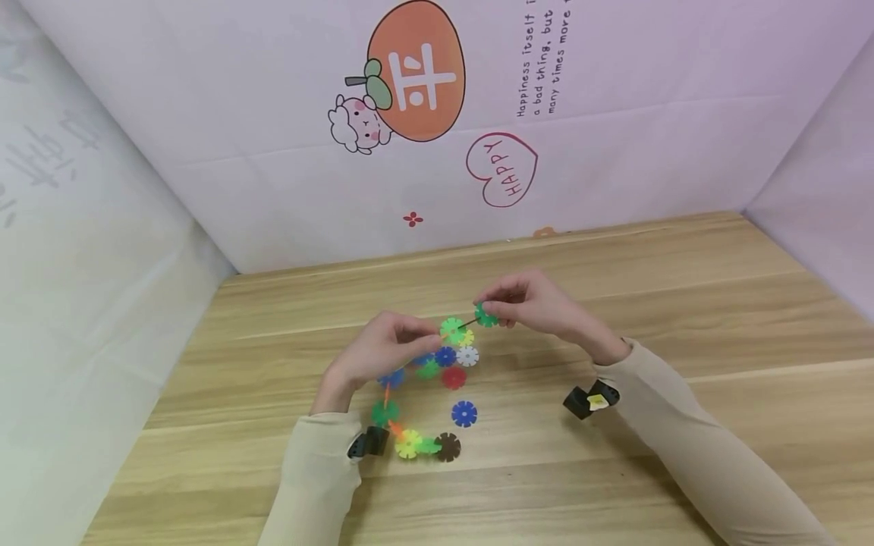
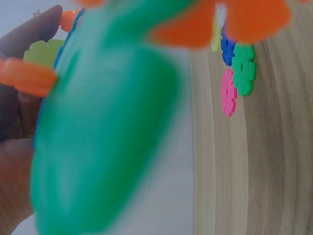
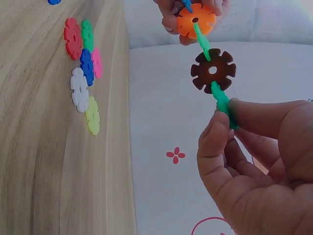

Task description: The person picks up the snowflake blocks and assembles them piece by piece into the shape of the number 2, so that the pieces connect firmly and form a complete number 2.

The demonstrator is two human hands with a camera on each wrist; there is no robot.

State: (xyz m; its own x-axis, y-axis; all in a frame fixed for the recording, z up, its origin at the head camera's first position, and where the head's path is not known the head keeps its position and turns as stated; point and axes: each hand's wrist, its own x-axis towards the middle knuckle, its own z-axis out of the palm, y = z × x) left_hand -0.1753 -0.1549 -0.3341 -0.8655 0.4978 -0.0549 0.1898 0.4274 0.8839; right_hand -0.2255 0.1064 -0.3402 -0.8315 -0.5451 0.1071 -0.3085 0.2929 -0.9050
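Wooden tabletop (image 1: 526,485) beneath, far edge ahead, your right hand (image 1: 542,307) pinches a green disc (image 1: 487,315). Its chain (image 3: 202,41) (brown disc (image 3: 201,72) first) runs leftward to the orange disc (image 3: 205,15) your left hand (image 1: 385,346) pinches.

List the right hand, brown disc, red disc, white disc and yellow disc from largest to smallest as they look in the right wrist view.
1. Right hand
2. Brown disc
3. Red disc and white disc: too alike to rank, both seen at a slant
4. Yellow disc
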